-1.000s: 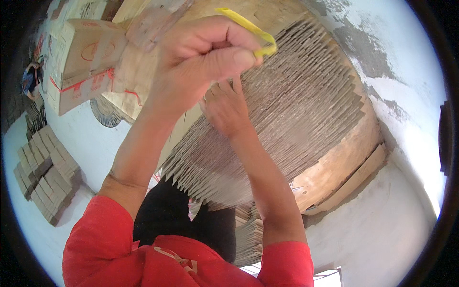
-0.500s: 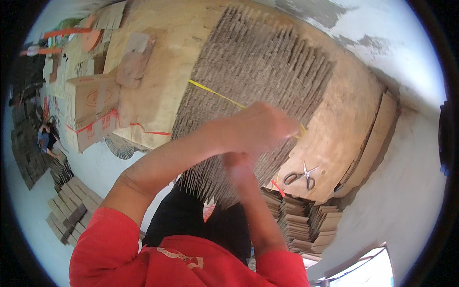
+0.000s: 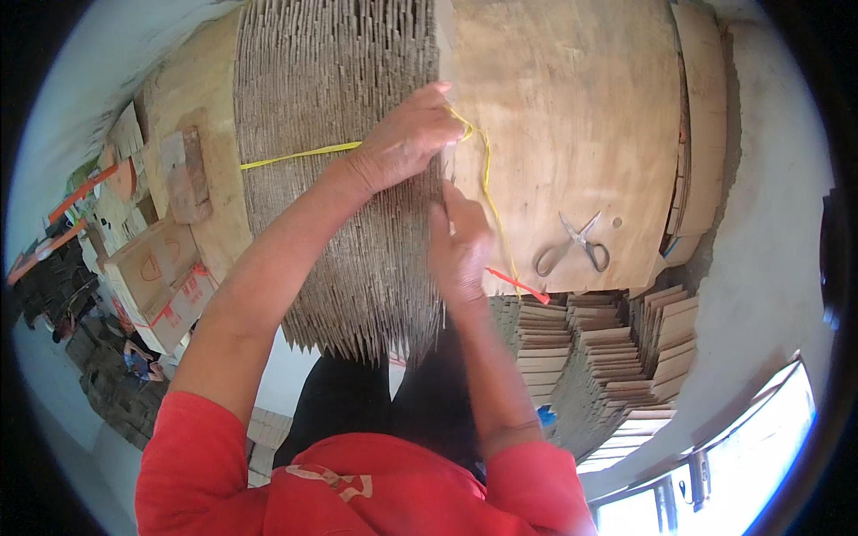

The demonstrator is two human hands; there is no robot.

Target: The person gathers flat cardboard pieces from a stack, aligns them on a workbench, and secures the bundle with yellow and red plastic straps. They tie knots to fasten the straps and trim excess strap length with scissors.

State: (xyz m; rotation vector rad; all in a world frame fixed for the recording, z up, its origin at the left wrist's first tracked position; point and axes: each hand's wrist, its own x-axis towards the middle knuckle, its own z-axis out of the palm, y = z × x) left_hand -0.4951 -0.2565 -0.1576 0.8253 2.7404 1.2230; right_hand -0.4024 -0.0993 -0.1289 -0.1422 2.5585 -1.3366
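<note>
L hand closed on yellow strap across cardboard stack on table; R hand part-curled at stack's R edge, can't tell if gripping. Open scissors to R.

Desk: pale brown plywood, grain visible. Cardboard bundle, grey-brown sheets packed on edge, rests directly on its surface. Left of the bundle: one reddish-brown block. Right of the bundle: metal scissors, blades spread. Between bundle and scissors: loose end of a yellow strap, and a red strip crossing it at the desk's edge.
</note>
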